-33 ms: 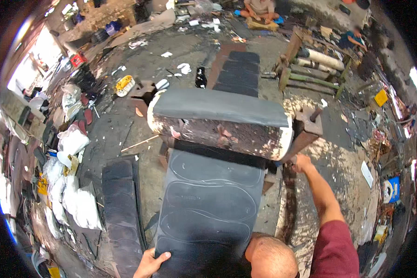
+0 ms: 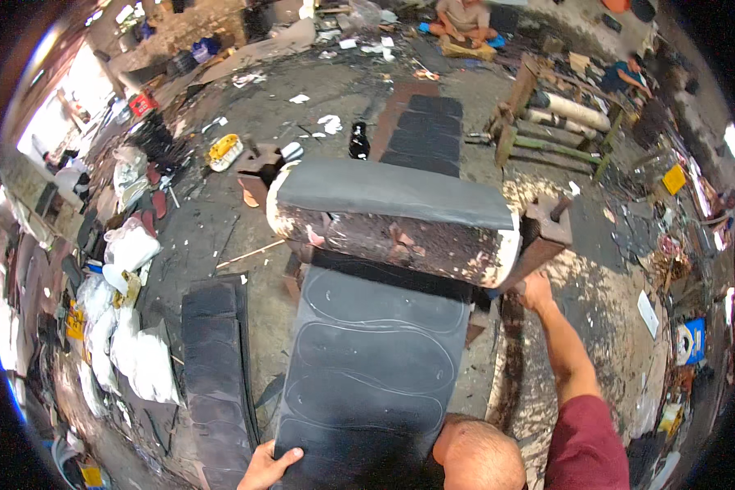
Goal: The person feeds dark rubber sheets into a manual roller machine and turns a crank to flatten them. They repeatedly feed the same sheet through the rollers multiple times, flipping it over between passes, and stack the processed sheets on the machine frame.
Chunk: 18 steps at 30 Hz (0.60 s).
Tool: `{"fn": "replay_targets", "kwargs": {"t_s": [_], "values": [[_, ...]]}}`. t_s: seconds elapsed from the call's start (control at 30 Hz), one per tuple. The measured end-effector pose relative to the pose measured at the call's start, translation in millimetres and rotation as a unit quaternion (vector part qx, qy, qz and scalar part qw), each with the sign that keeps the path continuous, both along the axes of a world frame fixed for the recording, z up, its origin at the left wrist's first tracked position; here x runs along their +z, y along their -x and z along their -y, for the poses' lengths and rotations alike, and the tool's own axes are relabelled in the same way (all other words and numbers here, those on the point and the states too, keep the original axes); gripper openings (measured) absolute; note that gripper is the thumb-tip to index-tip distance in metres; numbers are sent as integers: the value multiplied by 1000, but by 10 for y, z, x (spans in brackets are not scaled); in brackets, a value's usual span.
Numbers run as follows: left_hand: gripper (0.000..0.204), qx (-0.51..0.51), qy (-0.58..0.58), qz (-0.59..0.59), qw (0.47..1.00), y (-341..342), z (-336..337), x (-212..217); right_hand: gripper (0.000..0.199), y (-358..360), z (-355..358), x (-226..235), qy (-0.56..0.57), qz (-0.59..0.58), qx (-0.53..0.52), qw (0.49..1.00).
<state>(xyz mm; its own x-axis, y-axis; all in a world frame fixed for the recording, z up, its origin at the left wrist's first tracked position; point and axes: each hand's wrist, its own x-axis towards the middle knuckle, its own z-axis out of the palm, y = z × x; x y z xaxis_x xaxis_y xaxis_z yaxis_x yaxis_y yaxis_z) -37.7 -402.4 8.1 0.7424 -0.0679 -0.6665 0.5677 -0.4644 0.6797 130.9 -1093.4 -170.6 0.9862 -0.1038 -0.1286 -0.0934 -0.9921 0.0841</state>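
My left hand (image 2: 271,466) pinches the left edge of a long dark rubber sheet (image 2: 371,355), thumb on top. Pale curved sole-like outlines run across the sheet, whose far end goes under a thick roller (image 2: 400,241). A smooth grey sheet (image 2: 392,188) covers the upper side of this roller, above a rough, dark, stained surface. Beneath the roller's right end, beside the rusty metal post (image 2: 543,233), my right hand (image 2: 536,291) is closed on something mostly hidden. A bare knee (image 2: 480,456) presses close to the sheet's right edge.
Another dark strip (image 2: 212,367) lies on the floor at left, near white plastic bags (image 2: 143,359). Beyond the roller stretches a further marked strip (image 2: 423,131). A wooden rack (image 2: 559,135) stands far right. Two people sit at the back, one on a low block (image 2: 468,49).
The whole view has shifted very slightly. Both hands keep their grips, and the sheet and roller show no clear movement.
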Motion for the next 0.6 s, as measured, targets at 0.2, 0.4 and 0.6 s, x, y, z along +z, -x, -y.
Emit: {"fn": "replay_targets", "kwargs": {"t_s": [0.2, 0.4, 0.6], "values": [[67, -144, -134, 462, 865, -675, 386, 332, 55, -216, 54, -1576, -10, -174, -63, 983], [94, -248, -143, 691, 664, -2797, 1892, 911, 72, -429, 52, -2072, -22, -160, -81, 984], [25, -222, -220, 762, 567, -3539, 2232, 1059, 63, -252, -150, -1481, -51, -151, -113, 981]]}}
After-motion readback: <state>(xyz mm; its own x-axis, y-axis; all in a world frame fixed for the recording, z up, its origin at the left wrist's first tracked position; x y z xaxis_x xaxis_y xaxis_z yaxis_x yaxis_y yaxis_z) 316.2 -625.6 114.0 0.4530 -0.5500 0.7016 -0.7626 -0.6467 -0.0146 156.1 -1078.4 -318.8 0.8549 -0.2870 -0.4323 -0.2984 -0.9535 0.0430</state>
